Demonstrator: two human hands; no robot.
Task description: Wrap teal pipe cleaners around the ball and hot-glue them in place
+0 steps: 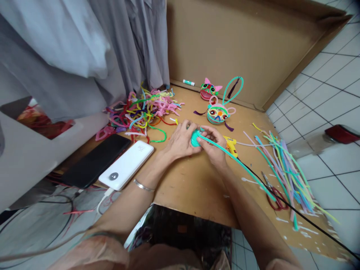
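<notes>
Over the middle of the table, my left hand [183, 139] is closed around a small coiled turquoise pipe cleaner [195, 138]. A long straight tail of it runs down to the right across my right forearm. My right hand [213, 144] pinches the coil's right side, where the tail leaves it. Some fingertips are hidden behind the coil. Just right of my right hand lies a yellow glue gun [231, 145], a pale glue stick poking from its rear. Beyond my hands sits a finished turquoise animal head [217, 113] with round pink ears, a loop and dark tassels.
A tangled heap of coloured pipe cleaners [146, 108] lies at left, near a black phone [97, 159] and a white power bank [126, 165]. Right are straight pipe cleaners [295, 176] and red-handled scissors [277, 198]. Behind stand a pink-eared head [208, 90] and a glue tube [188, 82].
</notes>
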